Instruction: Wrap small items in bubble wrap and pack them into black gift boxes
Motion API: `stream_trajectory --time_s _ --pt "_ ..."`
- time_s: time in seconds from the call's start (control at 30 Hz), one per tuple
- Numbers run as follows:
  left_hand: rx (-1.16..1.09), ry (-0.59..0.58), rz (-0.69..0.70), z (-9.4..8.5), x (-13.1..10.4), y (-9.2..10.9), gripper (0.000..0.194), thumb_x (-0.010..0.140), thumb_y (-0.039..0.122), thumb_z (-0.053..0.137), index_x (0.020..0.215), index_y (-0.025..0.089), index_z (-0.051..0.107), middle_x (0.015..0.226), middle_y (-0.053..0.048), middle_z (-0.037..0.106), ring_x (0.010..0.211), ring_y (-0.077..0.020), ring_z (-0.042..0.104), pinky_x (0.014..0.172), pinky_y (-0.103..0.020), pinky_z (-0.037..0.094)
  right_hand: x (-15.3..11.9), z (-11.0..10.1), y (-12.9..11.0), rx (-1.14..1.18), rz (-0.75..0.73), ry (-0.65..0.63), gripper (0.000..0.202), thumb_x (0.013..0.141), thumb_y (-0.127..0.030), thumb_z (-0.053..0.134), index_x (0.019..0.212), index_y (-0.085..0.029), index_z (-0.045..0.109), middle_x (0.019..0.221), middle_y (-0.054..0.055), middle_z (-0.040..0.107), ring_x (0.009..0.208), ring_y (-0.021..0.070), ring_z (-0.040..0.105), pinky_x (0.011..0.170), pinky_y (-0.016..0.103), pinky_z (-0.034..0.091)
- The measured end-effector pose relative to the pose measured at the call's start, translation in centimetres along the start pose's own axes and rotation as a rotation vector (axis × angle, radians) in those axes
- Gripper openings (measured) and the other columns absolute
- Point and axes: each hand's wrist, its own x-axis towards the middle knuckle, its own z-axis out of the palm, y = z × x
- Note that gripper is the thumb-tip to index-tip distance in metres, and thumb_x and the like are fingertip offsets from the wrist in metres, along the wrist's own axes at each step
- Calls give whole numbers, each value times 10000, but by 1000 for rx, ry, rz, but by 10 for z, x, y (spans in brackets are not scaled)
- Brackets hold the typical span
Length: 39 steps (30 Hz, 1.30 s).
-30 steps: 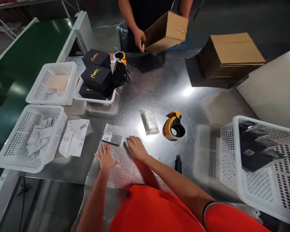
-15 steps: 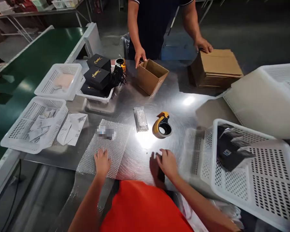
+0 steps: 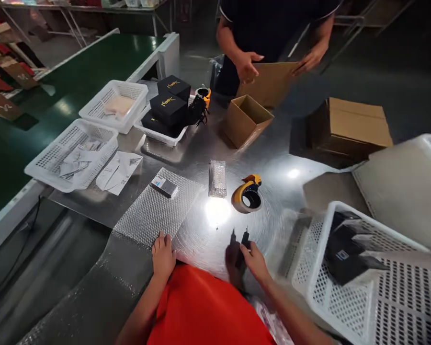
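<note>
My left hand [image 3: 164,254] lies with spread fingers on the near right edge of the bubble wrap [image 3: 151,213]. On that sheet rests a small grey and white box [image 3: 164,185], beyond my fingers. My right hand [image 3: 254,258] is closed around a small black tool [image 3: 244,237], which points up and away over the metal table; a thin tip shows at its end. Past the tool stands a yellow tape dispenser [image 3: 249,194] with its roll. A wrapped packet [image 3: 217,178] lies to the left of the dispenser.
Across the metal table [image 3: 187,163], a person holds a flat cardboard piece [image 3: 273,84] behind an open carton [image 3: 247,122]. A cardboard stack [image 3: 359,122] and white basket [image 3: 318,258] are at the right. Black boxes [image 3: 169,106], papers [image 3: 120,170] and another basket [image 3: 32,167] are at the left.
My right hand now grips a black tool. My left hand has shifted to the wrap's near edge. The other person's hands have left the carton and stack and now hold cardboard. The view has turned.
</note>
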Motion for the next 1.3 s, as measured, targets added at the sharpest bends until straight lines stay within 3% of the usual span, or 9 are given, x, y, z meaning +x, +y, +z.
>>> stream_trajectory --time_s 0.13,0.27,0.37,0.43,0.53,0.63,0.73,1.0,1.3 --pt "-45 -3 -63 2 -4 9 528 891 174 541 1417 127 528 1561 -185 412 1389 -333 428 1101 -464 407 24 -12 -46 62 -208 -144 314 919 -406 317 1001 -197 537 768 55 677 698 221 664 651 330 515" --pt "-102 -2 -132 -3 3 20 532 877 174 564 1406 125 539 1546 -178 439 1386 -326 432 1093 -454 418 62 -6 -129 -394 -656 -343 312 961 -265 386 1199 -172 566 1023 103 697 878 217 665 772 322 489" --pt "-131 -11 -178 -9 14 26 542 877 191 565 1414 123 534 1540 -176 450 1370 -329 444 1085 -458 422 83 20 -193 -825 -1037 -436 318 959 -146 439 1224 -185 610 1051 124 691 972 244 639 837 343 445" --pt "-145 -35 -204 -12 20 30 547 877 199 560 1419 134 530 1533 -171 463 1346 -321 465 1076 -459 427 87 47 -227 -976 -1230 -462 272 989 -229 484 1213 -181 629 1057 140 684 993 261 628 857 363 425" --pt "-157 -71 -236 -11 25 34 552 877 203 543 1423 122 526 1531 -187 462 1333 -328 476 1070 -477 429 79 91 -257 -1070 -1385 -523 341 991 -445 519 1141 -175 663 1061 147 683 1006 273 618 852 369 408" --pt "-177 -78 -253 -6 23 36 586 865 180 527 1447 115 499 1546 -194 440 1361 -335 454 1096 -494 409 65 123 -266 -1082 -1474 -589 370 991 -482 505 1112 -177 674 1055 142 684 1001 266 610 842 364 396" --pt "-196 -74 -250 1 17 36 614 863 147 492 1475 125 465 1560 -182 426 1413 -322 409 1149 -493 357 53 138 -266 -1048 -1489 -618 380 997 -474 492 1111 -160 674 1064 157 680 993 269 601 844 378 390" --pt "-215 -58 -282 1 16 34 549 864 136 496 1404 41 519 1547 -233 419 1390 -331 442 1137 -458 382 47 148 -259 -1050 -1435 -629 381 1013 -453 457 1126 -152 661 1072 161 671 1005 276 585 855 396 383" --pt "-192 -39 -289 -3 17 32 497 867 120 462 1353 99 562 1533 -211 444 1369 -322 458 1088 -465 416 50 153 -256 -1034 -1432 -648 387 1010 -475 447 1117 -167 654 1090 156 662 1011 271 576 859 396 390"
